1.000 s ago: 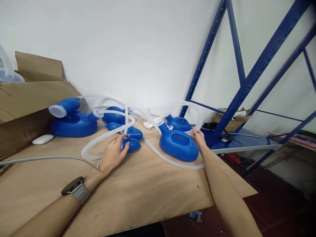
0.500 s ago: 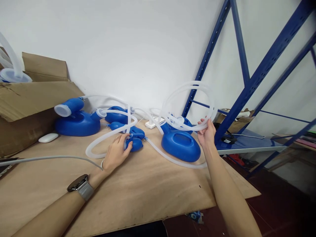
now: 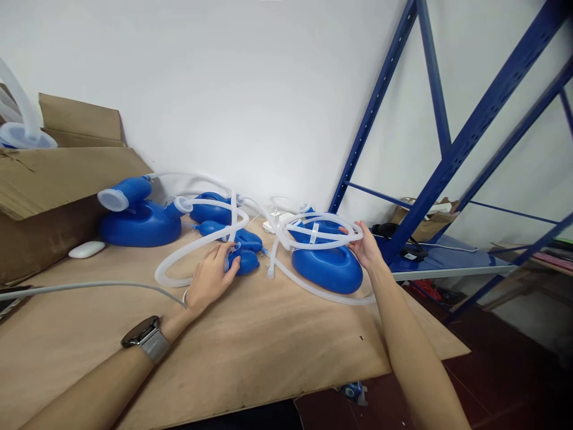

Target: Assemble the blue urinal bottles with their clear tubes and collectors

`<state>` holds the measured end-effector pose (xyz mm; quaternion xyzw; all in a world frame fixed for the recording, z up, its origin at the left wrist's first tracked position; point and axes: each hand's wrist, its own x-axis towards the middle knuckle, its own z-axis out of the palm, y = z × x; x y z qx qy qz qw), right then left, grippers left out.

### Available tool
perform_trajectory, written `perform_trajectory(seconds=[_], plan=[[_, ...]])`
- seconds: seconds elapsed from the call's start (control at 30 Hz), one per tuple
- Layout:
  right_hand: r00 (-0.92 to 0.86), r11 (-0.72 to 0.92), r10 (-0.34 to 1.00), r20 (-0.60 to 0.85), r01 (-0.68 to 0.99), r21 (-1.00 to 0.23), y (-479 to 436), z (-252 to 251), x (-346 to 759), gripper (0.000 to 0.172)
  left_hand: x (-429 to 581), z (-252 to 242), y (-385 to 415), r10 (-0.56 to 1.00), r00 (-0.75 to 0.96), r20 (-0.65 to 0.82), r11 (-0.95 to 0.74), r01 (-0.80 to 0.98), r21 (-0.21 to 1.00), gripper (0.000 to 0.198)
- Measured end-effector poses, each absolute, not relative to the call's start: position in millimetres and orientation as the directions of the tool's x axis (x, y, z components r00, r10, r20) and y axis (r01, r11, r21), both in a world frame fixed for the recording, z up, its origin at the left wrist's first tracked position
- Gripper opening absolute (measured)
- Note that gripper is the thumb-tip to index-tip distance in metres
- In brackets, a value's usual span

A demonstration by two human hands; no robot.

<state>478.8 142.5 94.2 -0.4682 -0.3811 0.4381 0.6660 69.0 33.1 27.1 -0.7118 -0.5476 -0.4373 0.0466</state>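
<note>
My right hand is closed on a coil of translucent white plastic tube. The coil lies tilted over a blue plastic bottle with a handle opening, and a free tube end with a white connector hangs to its left. My left hand rests on the table with its fingers closed round the pale rim of a blue funnel-shaped urinal head; its fingertips partly hide the rim. A tube runs from this head to the right, past the blue bottle.
More blue bottles with tubes stand at the back left, beside an open cardboard box. A white mouse-like object, a power strip and a grey cable lie on the wooden table. Blue metal shelving stands right.
My right hand has lowered the tube coil from upright to nearly flat over the blue bottle, moving slightly left. The tube's end now hangs in front of it. My left hand has stayed put.
</note>
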Motion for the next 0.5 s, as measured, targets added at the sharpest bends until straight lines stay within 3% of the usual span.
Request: perform_trajectory(seconds=[0.1, 0.2, 0.27, 0.33, 0.37, 0.43, 0.5], plan=[[0.373, 0.179, 0.921, 0.115, -0.142, -0.974, 140.6, 94.7, 478.7, 0.051, 69.5, 27.9, 32.6, 0.741, 0.017, 0.671, -0.397, 0.818, 0.417, 0.035], [0.492, 0.26, 0.844, 0.214, -0.027, -0.965, 133.8, 101.1, 475.5, 0.05, 69.6, 28.4, 32.7, 0.742, 0.024, 0.67, -0.404, 0.813, 0.418, 0.035], [0.571, 0.38, 0.734, 0.368, 0.103, -0.919, 122.9, 108.6, 467.9, 0.042, 69.3, 28.1, 33.3, 0.744, 0.027, 0.667, -0.406, 0.811, 0.42, 0.035], [0.548, 0.522, 0.571, 0.612, 0.333, -0.785, 106.0, 116.8, 452.1, 0.035, 68.8, 27.2, 34.1, 0.748, 0.027, 0.664, -0.405, 0.81, 0.423, 0.035], [0.457, 0.58, 0.493, 0.74, 0.461, -0.671, 95.9, 120.3, 440.4, 0.035, 68.5, 26.7, 34.2, 0.75, 0.026, 0.661, -0.403, 0.811, 0.425, 0.035], [0.061, 0.633, 0.601, 0.797, 0.572, -0.521, 74.9, 123.5, 410.0, 0.036, 68.0, 25.7, 33.9, 0.755, 0.023, 0.656, -0.395, 0.814, 0.426, 0.038], [-0.454, 0.694, 0.686, 0.568, 0.642, -0.325, 57.1, 118.9, 374.9, 0.027, 67.9, 25.2, 32.2, 0.76, 0.021, 0.65, -0.386, 0.819, 0.425, 0.045]])
